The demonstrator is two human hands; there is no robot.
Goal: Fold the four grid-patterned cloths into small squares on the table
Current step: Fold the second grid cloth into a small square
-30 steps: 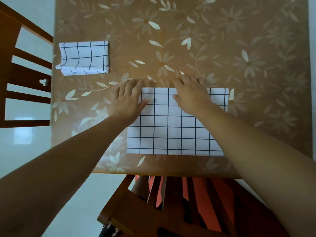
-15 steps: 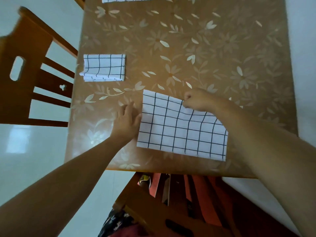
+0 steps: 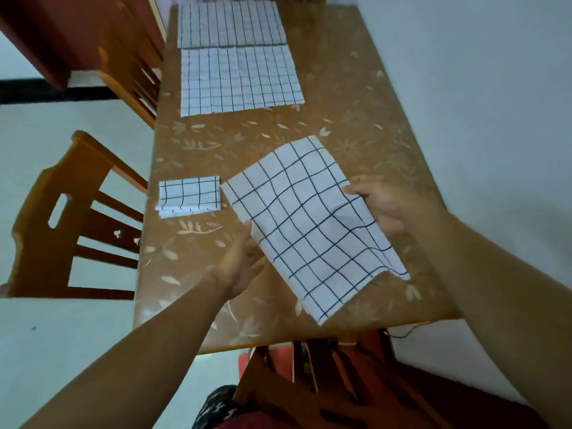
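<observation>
a half-folded grid cloth (image 3: pixel 305 226) lay skewed across the near part of the table (image 3: pixel 356 97), its right side lifted and rippled. the right hand (image 3: pixel 382 209) pinched that right edge, thumb on top. the left hand (image 3: pixel 244 264) was at the cloth's left edge, palm up with fingers spread, seemingly under the fabric; i could not tell whether it gripped. the hands were well apart. just left of the cloth sat a small folded square (image 3: pixel 189 197). farther away lay two flat cloths, one (image 3: pixel 238 80) nearer, another (image 3: pixel 230 24) at the far end. a wooden chair (image 3: pixel 66 218) stood at the left.
</observation>
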